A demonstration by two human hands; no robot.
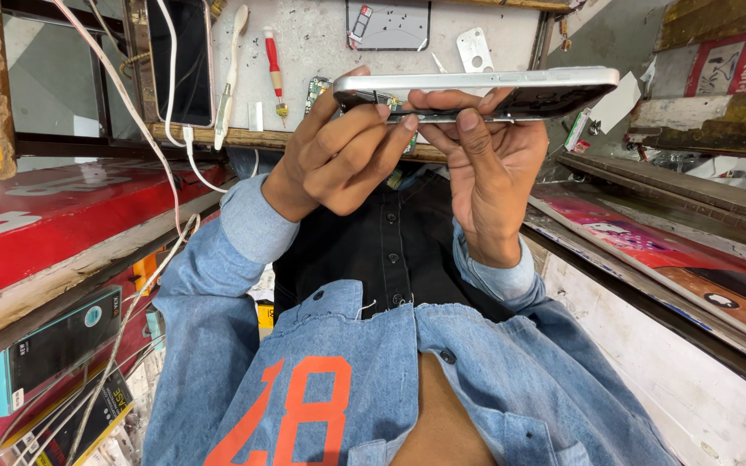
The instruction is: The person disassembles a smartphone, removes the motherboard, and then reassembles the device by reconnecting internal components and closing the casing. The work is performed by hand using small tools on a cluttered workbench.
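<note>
Grey scratched worktop (321, 39) carries black charging phone (180, 60), white toothbrush (229, 73), red-handled screwdriver (275, 69). Silver slim phone (477, 85) held edge-on above it, gripped by left hand (338, 155) and right hand (489, 164); fingers hide its underside.

A silver phone (477, 91), held edge-on and level above the worktop, its dark panel partly lifted.

A pale, speckled worktop (321, 39) with a worn wooden edge fills the middle. Red panels (53, 224) flank the left; white and pink boards (666, 259) line the right.
</note>
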